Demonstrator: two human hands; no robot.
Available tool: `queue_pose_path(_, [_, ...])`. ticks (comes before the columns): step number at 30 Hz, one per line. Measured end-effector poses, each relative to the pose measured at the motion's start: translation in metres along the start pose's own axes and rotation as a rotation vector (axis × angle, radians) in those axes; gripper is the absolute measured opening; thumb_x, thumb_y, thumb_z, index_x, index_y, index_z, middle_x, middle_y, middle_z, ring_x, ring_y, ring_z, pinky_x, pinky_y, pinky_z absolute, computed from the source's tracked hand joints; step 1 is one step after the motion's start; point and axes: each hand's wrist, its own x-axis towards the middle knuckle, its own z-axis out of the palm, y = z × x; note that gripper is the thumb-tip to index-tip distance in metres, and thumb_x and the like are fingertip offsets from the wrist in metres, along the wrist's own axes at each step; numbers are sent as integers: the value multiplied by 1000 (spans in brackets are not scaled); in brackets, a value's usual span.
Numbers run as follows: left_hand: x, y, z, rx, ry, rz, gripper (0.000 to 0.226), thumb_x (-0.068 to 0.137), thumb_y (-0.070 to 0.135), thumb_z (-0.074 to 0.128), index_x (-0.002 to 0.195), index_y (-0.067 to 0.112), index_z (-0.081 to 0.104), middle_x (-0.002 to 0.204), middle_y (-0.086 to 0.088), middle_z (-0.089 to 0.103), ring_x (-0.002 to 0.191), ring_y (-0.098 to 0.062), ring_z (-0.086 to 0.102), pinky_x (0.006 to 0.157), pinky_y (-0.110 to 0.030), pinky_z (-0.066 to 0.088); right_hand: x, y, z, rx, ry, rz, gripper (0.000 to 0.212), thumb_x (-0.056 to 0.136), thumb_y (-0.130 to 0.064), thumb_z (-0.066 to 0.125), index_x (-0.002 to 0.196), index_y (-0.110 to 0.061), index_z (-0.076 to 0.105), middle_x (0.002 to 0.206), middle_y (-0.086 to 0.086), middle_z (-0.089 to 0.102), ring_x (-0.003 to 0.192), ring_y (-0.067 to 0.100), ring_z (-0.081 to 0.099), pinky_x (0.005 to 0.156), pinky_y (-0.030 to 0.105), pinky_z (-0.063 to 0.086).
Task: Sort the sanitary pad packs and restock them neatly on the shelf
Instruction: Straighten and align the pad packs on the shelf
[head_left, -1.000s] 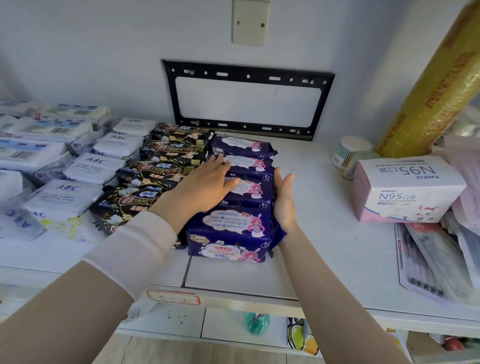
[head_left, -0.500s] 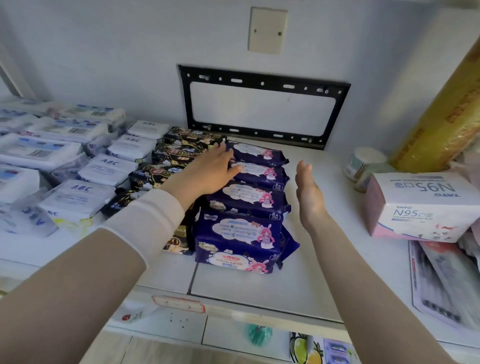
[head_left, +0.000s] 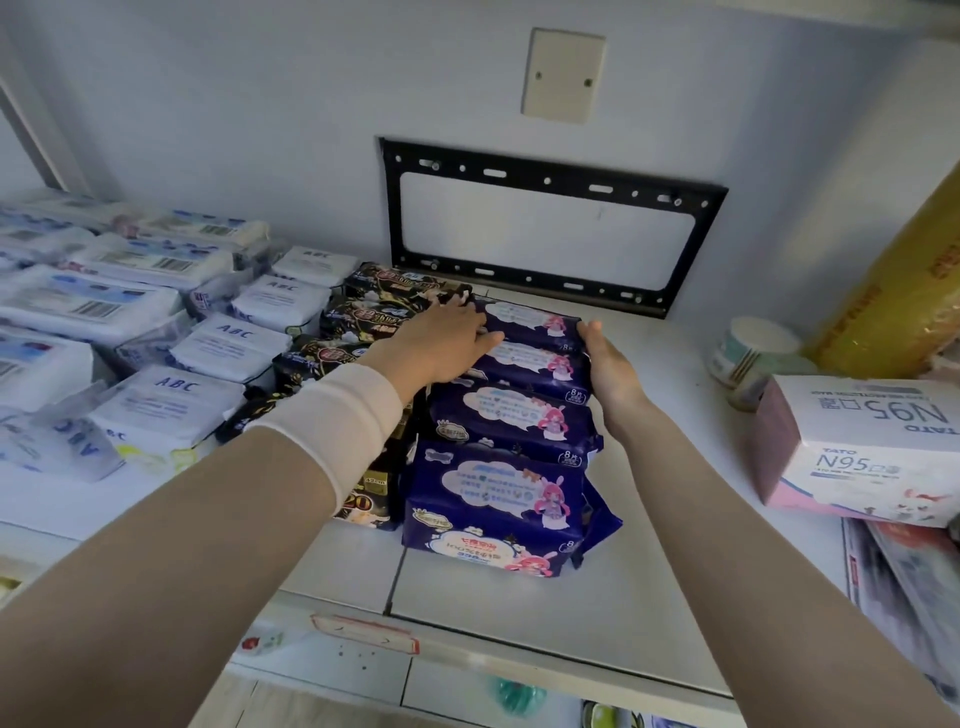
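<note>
On the white shelf (head_left: 675, 545), from the head view: purple pad packs (head_left: 498, 415) lined up in one row running back toward the wall, just beside a row of black packs (head_left: 363, 317). Left grip (head_left: 441, 343) spread flat, fingers straight, palm down over the left edge of the farthest purple packs. Right grip (head_left: 610, 364) likewise unclenched, fingers straight, pressed against the right side of those same packs.

A pale, bluish-white wall (head_left: 260, 104) rises behind a white shelf (head_left: 519, 623). A beige blank cover plate (head_left: 563, 75) is screwed to the wall above a black metal bracket frame (head_left: 550, 181), which meets the shelf's back edge. Below the front edge, wood-toned floor (head_left: 270, 706) shows. The light is soft and even.
</note>
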Motion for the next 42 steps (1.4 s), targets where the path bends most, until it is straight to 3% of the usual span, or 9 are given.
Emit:
queue_pose_path(3, [-9,-1,-4,-55,17,-2,57,100,44,22,147,12,20,157,-8,9,145,-22,3,116,-38,8,3,1,-3,-115,-12,-33,52,98,-48,30,138,-17,38,137,3,47,118,19,48,96,29,36])
queue_pose_path(6, [-37,-9,-19,-169,95,-27,56,99,45,26,147,17,22,155,-7,17,139,-24,25,112,-37,20,6,-8,-3,-360,58,-196,56,97,-43,38,146,-20,25,157,3,13,143,17,16,114,30,14])
queue_pose_path(9, [-81,-28,-23,-203,145,-57,54,98,46,30,146,23,25,152,-4,28,123,-21,47,107,-34,28,9,-34,13,-543,30,-356,53,98,-40,37,146,-21,26,157,0,10,144,17,8,114,30,9])
queue_pose_path(12, [-119,-53,-14,-115,140,-87,56,96,49,29,147,28,21,156,0,15,142,-18,20,114,-34,15,13,-58,47,-639,-118,-432,53,97,-43,38,145,-23,28,156,-1,16,144,18,11,115,31,10])
queue_pose_path(18, [-153,-87,13,-43,122,-66,63,93,54,22,149,25,12,157,-1,2,144,-16,-4,115,-28,-2,26,-82,120,-841,-332,-492,52,97,-39,41,144,-18,31,154,4,23,140,20,23,109,23,17])
queue_pose_path(22, [-155,-94,25,-21,169,-44,61,95,52,22,149,25,10,157,-2,-4,143,-16,-12,115,-29,-8,48,-84,144,-939,-355,-441,48,98,-36,41,143,-19,34,153,9,23,142,23,20,115,31,14])
queue_pose_path(31, [-155,-99,33,-16,201,-19,61,95,52,18,149,26,7,157,-1,-7,143,-15,-16,114,-28,-12,66,-78,146,-1018,-390,-530,41,94,-17,51,134,-25,47,144,4,42,134,22,35,107,27,24])
queue_pose_path(38, [-154,-98,32,-28,205,-30,60,96,51,20,149,25,9,157,0,-5,143,-14,-15,113,-27,-13,73,-77,143,-986,-440,-555,39,94,-19,51,131,-31,49,145,2,41,135,21,34,112,36,23])
queue_pose_path(42, [-156,-98,31,-57,234,-30,60,95,51,21,149,26,11,157,1,-3,143,-12,-13,111,-24,-13,70,-79,144,-1028,-432,-538,40,99,-33,39,138,-29,40,153,1,25,142,20,18,115,39,12])
